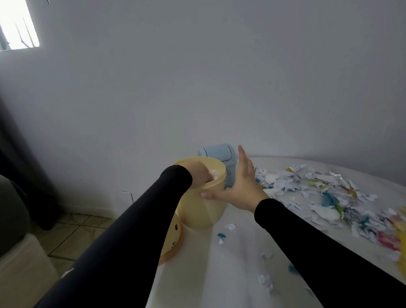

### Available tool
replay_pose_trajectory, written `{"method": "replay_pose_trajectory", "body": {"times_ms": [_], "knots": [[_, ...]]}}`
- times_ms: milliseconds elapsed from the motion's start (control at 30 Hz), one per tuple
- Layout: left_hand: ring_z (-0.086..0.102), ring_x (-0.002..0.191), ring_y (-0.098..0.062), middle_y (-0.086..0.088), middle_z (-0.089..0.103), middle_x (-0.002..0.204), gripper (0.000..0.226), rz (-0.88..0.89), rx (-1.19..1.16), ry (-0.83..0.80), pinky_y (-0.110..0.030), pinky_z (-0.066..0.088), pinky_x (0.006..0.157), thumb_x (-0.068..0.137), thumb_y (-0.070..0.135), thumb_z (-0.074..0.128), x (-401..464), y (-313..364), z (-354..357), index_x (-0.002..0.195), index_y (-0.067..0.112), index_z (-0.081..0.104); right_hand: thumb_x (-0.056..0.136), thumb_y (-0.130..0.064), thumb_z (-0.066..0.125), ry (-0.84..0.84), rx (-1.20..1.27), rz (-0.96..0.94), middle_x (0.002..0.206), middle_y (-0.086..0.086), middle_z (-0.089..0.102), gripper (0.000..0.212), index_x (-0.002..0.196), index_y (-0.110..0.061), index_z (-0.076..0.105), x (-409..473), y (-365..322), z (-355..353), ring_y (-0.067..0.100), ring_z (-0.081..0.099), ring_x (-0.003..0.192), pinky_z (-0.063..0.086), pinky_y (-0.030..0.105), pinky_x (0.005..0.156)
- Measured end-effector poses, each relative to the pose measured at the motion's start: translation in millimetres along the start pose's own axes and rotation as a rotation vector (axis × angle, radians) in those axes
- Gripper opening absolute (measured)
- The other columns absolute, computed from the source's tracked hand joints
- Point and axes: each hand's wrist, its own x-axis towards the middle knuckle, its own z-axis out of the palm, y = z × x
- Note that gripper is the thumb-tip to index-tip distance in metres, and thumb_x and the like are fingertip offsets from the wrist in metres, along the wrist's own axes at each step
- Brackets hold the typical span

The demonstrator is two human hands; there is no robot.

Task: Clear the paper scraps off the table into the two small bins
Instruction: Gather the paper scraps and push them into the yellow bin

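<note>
white table [202,270] against a grey wall; torn scraps [315,195] heaped at right; left hand [199,175] grip unclear inside yellow bin [204,209], right hand [242,187] open, steadying it

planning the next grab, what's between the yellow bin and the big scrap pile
In the head view: the open right hand, thumb on the yellow bin; the scrap pile starts just beyond it.

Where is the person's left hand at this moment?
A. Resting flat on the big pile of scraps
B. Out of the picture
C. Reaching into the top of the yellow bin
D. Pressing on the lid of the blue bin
C: the left hand dips into the open top of the yellow bin, with white paper at its fingers, while the right hand steadies the bin's side.
</note>
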Motion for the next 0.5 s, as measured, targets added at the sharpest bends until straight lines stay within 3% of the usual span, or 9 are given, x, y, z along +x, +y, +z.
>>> {"method": "replay_pose_trajectory", "body": {"times_ms": [67, 100, 200, 233, 300, 333, 400, 500], "knots": [[0.049, 0.111, -0.022, -0.005, 0.055, 0.127, 0.035, 0.005, -0.032, -0.045, -0.029, 0.033, 0.096, 0.100, 0.026, 0.035, 2.7, -1.7, 0.2, 0.126, 0.011, 0.054, 0.020, -0.077, 0.077, -0.086, 0.052, 0.095, 0.157, -0.003, 0.012, 0.161, 0.145, -0.041, -0.018, -0.3, 4.1, 1.4, 0.021, 0.017, 0.144, 0.028, 0.052, 0.112], [0.050, 0.107, -0.022, -0.006, 0.056, 0.122, 0.034, 0.016, -0.072, -0.061, -0.029, 0.033, 0.095, 0.100, 0.024, 0.034, 6.3, -2.4, 1.6, 0.123, 0.010, 0.056, 0.024, -0.073, 0.081, -0.116, 0.092, 0.120, 0.152, -0.005, 0.026, 0.157, 0.148, -0.036, -0.009, -0.6, 6.5, 0.8, 0.018, 0.029, 0.139, 0.034, 0.045, 0.110], [0.050, 0.092, -0.021, -0.004, 0.059, 0.103, 0.028, 0.031, -0.187, -0.010, -0.029, 0.039, 0.086, 0.098, 0.021, 0.036, 8.8, -2.6, 2.4, 0.106, 0.009, 0.060, 0.049, -0.046, 0.091, -0.184, 0.184, 0.075, 0.118, -0.020, 0.051, 0.104, 0.135, -0.026, 0.036, 0.2, 3.0, 4.9, 0.005, 0.049, 0.112, 0.043, 0.028, 0.095], [0.050, 0.088, -0.020, -0.003, 0.060, 0.096, 0.023, 0.055, -0.244, 0.033, -0.029, 0.041, 0.080, 0.097, 0.024, 0.040, 7.2, -3.0, 1.0, 0.100, 0.012, 0.060, 0.045, -0.049, 0.092, -0.176, 0.175, 0.056, 0.117, -0.020, 0.053, 0.104, 0.133, -0.029, 0.040, -0.1, 0.4, 7.3, 0.006, 0.051, 0.113, 0.045, 0.029, 0.096], [0.054, 0.083, -0.018, -0.003, 0.063, 0.093, 0.019, 0.086, -0.415, 0.129, -0.026, 0.043, 0.072, 0.094, 0.028, 0.048, 3.1, -4.9, -3.1, 0.099, 0.017, 0.062, 0.028, -0.065, 0.088, -0.141, 0.212, 0.024, 0.132, -0.018, 0.046, 0.130, 0.141, -0.033, 0.031, 1.1, -1.5, 12.6, 0.007, 0.046, 0.123, 0.044, 0.037, 0.103], [0.057, 0.087, -0.017, -0.002, 0.065, 0.103, 0.022, 0.097, -0.472, 0.160, -0.026, 0.044, 0.075, 0.093, 0.029, 0.051, 0.2, -7.0, -5.6, 0.108, 0.019, 0.064, 0.025, -0.067, 0.087, -0.121, 0.232, 0.019, 0.138, -0.017, 0.039, 0.142, 0.145, -0.032, 0.022, 1.5, 0.0, 15.2, 0.008, 0.041, 0.128, 0.042, 0.040, 0.106], [0.055, 0.107, -0.015, 0.002, 0.056, 0.128, 0.037, 0.140, -0.443, 0.230, -0.023, 0.042, 0.085, 0.091, 0.029, 0.055, -5.5, -11.3, -9.1, 0.128, 0.023, 0.055, 0.028, -0.061, 0.090, -0.090, 0.268, 0.020, 0.147, -0.011, 0.031, 0.147, 0.148, -0.032, 0.010, -3.3, -1.3, 15.7, 0.012, 0.035, 0.134, 0.038, 0.043, 0.109], [0.042, 0.124, -0.020, 0.001, 0.040, 0.143, 0.051, 0.229, -0.217, 0.366, -0.031, 0.037, 0.100, 0.088, 0.029, 0.058, -9.9, -9.9, -14.5, 0.137, 0.030, 0.042, 0.038, -0.048, 0.093, -0.076, 0.264, -0.006, 0.148, -0.010, 0.029, 0.142, 0.148, -0.035, 0.004, -8.5, 0.4, 17.0, 0.011, 0.035, 0.132, 0.038, 0.037, 0.108]]}}
